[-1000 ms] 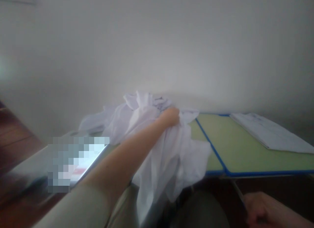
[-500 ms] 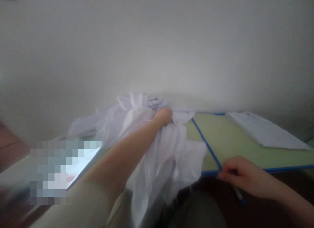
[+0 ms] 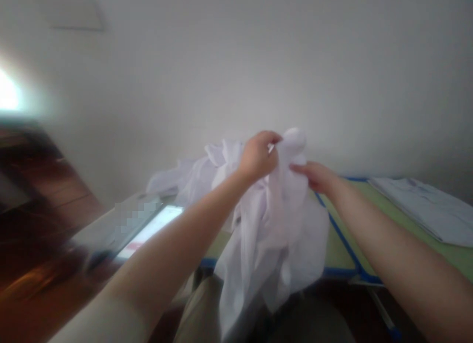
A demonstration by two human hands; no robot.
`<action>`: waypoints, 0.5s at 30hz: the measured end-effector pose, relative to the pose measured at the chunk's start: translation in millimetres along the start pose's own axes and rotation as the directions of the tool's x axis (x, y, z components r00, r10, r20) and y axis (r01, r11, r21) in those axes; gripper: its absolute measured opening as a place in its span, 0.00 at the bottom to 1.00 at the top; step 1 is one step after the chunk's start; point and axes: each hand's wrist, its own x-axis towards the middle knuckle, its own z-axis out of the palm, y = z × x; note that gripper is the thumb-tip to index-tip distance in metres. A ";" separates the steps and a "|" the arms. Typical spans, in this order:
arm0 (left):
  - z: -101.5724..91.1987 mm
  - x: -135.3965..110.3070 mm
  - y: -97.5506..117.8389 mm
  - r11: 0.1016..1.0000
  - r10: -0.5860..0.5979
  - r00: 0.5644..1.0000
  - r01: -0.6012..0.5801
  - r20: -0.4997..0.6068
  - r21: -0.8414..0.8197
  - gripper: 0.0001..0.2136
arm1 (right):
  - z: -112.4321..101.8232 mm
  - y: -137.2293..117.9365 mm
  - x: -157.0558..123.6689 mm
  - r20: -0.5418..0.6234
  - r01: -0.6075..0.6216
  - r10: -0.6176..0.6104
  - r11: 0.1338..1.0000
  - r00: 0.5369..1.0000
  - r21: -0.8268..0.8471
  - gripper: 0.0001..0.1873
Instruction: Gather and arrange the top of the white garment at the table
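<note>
A crumpled white cloth (image 3: 281, 234) lies heaped on the green table (image 3: 338, 249) and hangs over its front edge. My left hand (image 3: 256, 155) grips a bunch of the cloth and holds it raised above the table. My right hand (image 3: 314, 176) reaches in from the right and touches the same raised fold, fingers on the fabric. The picture is blurred, so the exact finger hold of the right hand is unclear.
The green table has a blue rim (image 3: 342, 237). White papers (image 3: 428, 210) lie at its far right. A lit screen (image 3: 151, 229) sits at the left beside dark wooden furniture (image 3: 40, 205). A pale wall stands close behind.
My left hand has lifted the bunched cloth upward. My right hand has moved from the table's front edge up to the cloth. The view has shifted to the left.
</note>
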 end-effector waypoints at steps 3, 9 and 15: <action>-16.6 -3.3 10.0 0.993 0.071 0.995 -0.078 -0.075 -0.092 0.12 | 10.6 -15.3 8.9 -0.005 -0.066 0.067 0.983 0.998 0.171 0.20; -30.6 6.0 5.2 0.892 0.178 0.974 -0.101 0.137 -0.441 0.35 | 29.7 -69.0 6.5 -0.031 0.256 -0.255 0.950 0.966 0.179 0.16; -36.7 17.9 13.7 0.882 0.277 0.895 -0.093 0.349 -0.461 0.40 | 31.7 -129.7 -15.6 -0.179 0.492 -0.488 0.870 0.854 -0.023 0.10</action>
